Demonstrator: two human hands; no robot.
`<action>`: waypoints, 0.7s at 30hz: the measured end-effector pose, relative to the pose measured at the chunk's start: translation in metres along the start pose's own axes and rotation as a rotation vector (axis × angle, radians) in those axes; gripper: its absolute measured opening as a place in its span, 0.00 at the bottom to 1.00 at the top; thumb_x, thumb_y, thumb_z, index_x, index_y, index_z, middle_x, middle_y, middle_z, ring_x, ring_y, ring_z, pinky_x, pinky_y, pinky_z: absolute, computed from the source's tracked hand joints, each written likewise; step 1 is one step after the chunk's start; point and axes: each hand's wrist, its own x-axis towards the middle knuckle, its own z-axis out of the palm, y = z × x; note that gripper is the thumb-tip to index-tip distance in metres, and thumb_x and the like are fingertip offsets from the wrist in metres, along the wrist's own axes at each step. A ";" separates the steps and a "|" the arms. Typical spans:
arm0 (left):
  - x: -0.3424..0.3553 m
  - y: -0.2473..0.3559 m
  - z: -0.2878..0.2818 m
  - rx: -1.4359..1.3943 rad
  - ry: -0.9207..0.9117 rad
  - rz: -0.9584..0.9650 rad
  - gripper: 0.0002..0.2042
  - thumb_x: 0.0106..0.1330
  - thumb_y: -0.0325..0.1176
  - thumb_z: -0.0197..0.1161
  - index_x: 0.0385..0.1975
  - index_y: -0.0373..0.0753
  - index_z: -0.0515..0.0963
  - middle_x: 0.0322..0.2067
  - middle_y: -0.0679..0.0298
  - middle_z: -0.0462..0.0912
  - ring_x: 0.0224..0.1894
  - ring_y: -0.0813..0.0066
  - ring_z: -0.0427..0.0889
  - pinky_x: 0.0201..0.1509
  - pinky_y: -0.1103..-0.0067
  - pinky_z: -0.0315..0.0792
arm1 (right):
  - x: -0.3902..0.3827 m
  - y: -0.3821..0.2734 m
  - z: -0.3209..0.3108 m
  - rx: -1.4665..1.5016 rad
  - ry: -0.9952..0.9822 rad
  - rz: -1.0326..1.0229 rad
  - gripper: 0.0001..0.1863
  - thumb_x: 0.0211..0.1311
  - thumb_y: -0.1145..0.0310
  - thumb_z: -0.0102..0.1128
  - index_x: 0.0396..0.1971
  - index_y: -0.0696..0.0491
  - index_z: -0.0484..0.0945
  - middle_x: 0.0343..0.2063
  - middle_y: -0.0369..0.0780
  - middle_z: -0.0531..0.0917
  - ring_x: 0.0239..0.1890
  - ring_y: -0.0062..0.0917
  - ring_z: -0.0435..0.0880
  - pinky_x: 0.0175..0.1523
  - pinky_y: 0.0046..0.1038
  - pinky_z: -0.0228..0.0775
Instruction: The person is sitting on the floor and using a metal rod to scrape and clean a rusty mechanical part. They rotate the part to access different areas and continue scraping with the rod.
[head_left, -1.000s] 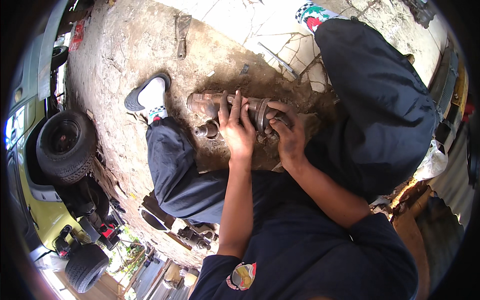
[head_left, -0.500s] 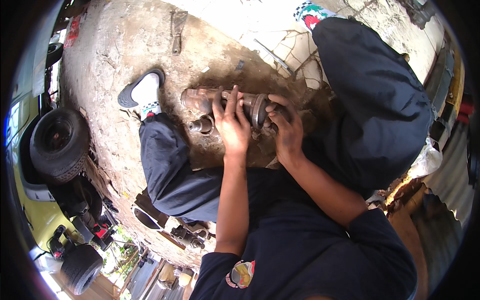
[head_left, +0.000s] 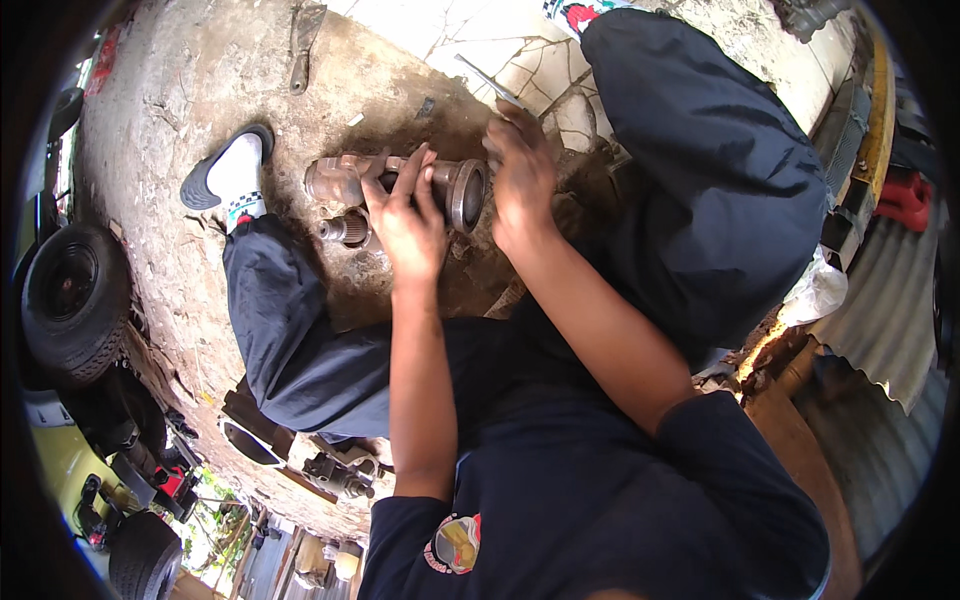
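A rusty cylindrical metal housing (head_left: pixel 465 195) with a ringed right end lies on the grimy floor between my legs. My left hand (head_left: pixel 405 205) has its fingers wrapped over the housing's middle, gripping it. Just right of the ringed end, my right hand (head_left: pixel 520 170) is raised and motion-blurred, near the thin metal rod (head_left: pixel 478 76); whether its fingers hold anything is unclear. A splined shaft piece (head_left: pixel 345 230) rests below the housing's left part.
A metal scraper (head_left: pixel 303 50) lies at upper left. Left are a green vehicle (head_left: pixel 70 460) and tyre (head_left: pixel 72 295). Metal parts (head_left: pixel 335 470) sit at lower left. Corrugated sheet (head_left: pixel 870 330), a yellow-edged bar (head_left: pixel 870 120), white bag (head_left: pixel 810 290) and red object (head_left: pixel 903 200) are at right.
My right hand has left the housing's ringed end and moved upward, exposing the end's round opening. My left hand stays on the housing. The view has shifted, so the floor appears further up-left.
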 end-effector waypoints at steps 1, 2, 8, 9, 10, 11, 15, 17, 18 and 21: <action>-0.003 -0.002 -0.004 -0.048 -0.014 0.030 0.11 0.72 0.34 0.65 0.51 0.48 0.89 0.48 0.48 0.84 0.60 0.50 0.79 0.64 0.63 0.74 | 0.008 0.002 0.008 0.078 0.023 0.022 0.18 0.67 0.73 0.59 0.57 0.56 0.78 0.44 0.36 0.80 0.46 0.19 0.77 0.54 0.25 0.68; -0.003 0.000 -0.005 0.012 -0.017 0.048 0.12 0.74 0.32 0.63 0.53 0.47 0.88 0.49 0.51 0.85 0.61 0.52 0.79 0.65 0.63 0.73 | 0.019 0.004 0.016 0.160 0.049 0.039 0.19 0.68 0.77 0.56 0.58 0.58 0.76 0.43 0.37 0.79 0.44 0.20 0.77 0.53 0.26 0.70; 0.006 0.009 0.000 0.033 0.047 -0.066 0.11 0.68 0.34 0.68 0.46 0.38 0.87 0.46 0.47 0.86 0.55 0.46 0.82 0.63 0.59 0.75 | 0.077 0.018 0.092 0.506 0.253 0.152 0.10 0.67 0.71 0.47 0.37 0.58 0.77 0.27 0.34 0.76 0.30 0.20 0.74 0.33 0.23 0.63; 0.008 0.005 0.006 0.092 0.057 -0.011 0.11 0.68 0.35 0.68 0.45 0.38 0.87 0.47 0.47 0.86 0.53 0.46 0.83 0.62 0.59 0.76 | 0.103 0.028 0.095 0.782 0.217 0.241 0.11 0.68 0.68 0.47 0.33 0.58 0.76 0.25 0.34 0.74 0.29 0.20 0.72 0.31 0.24 0.61; 0.009 0.010 0.005 0.085 0.016 -0.056 0.10 0.67 0.35 0.67 0.43 0.36 0.86 0.46 0.44 0.86 0.51 0.42 0.83 0.62 0.58 0.75 | 0.108 0.036 0.094 0.723 0.257 0.233 0.13 0.69 0.65 0.46 0.31 0.57 0.75 0.24 0.34 0.73 0.26 0.21 0.70 0.29 0.25 0.58; 0.017 0.015 0.003 0.087 -0.016 -0.109 0.11 0.67 0.35 0.68 0.43 0.36 0.85 0.44 0.42 0.86 0.51 0.38 0.82 0.62 0.57 0.74 | 0.114 0.040 0.098 0.664 0.285 0.226 0.15 0.71 0.62 0.46 0.29 0.56 0.75 0.23 0.34 0.72 0.24 0.22 0.68 0.26 0.25 0.56; 0.014 0.004 0.006 0.150 0.005 -0.022 0.09 0.70 0.33 0.66 0.44 0.36 0.86 0.45 0.36 0.82 0.50 0.37 0.81 0.61 0.55 0.73 | 0.113 0.062 0.093 0.270 0.380 0.090 0.13 0.72 0.65 0.48 0.33 0.60 0.73 0.26 0.38 0.75 0.25 0.23 0.69 0.26 0.29 0.58; 0.008 0.008 -0.002 0.009 -0.041 0.017 0.10 0.72 0.29 0.62 0.48 0.38 0.85 0.44 0.36 0.81 0.55 0.38 0.78 0.63 0.56 0.72 | 0.109 0.057 0.074 0.456 0.236 0.144 0.09 0.69 0.74 0.51 0.44 0.63 0.73 0.33 0.41 0.77 0.31 0.24 0.73 0.34 0.29 0.64; 0.004 0.003 -0.005 -0.065 -0.060 0.035 0.10 0.72 0.28 0.61 0.49 0.39 0.85 0.45 0.38 0.82 0.57 0.40 0.77 0.64 0.57 0.71 | 0.106 0.058 0.066 0.396 0.182 0.087 0.13 0.68 0.78 0.53 0.50 0.65 0.73 0.36 0.43 0.77 0.34 0.25 0.76 0.38 0.29 0.67; 0.002 0.000 -0.010 -0.116 -0.071 0.020 0.10 0.71 0.27 0.63 0.49 0.41 0.86 0.49 0.49 0.84 0.59 0.44 0.77 0.64 0.58 0.72 | 0.096 0.059 0.062 -0.122 0.153 -0.137 0.18 0.69 0.73 0.55 0.57 0.59 0.73 0.44 0.44 0.79 0.46 0.31 0.79 0.53 0.33 0.75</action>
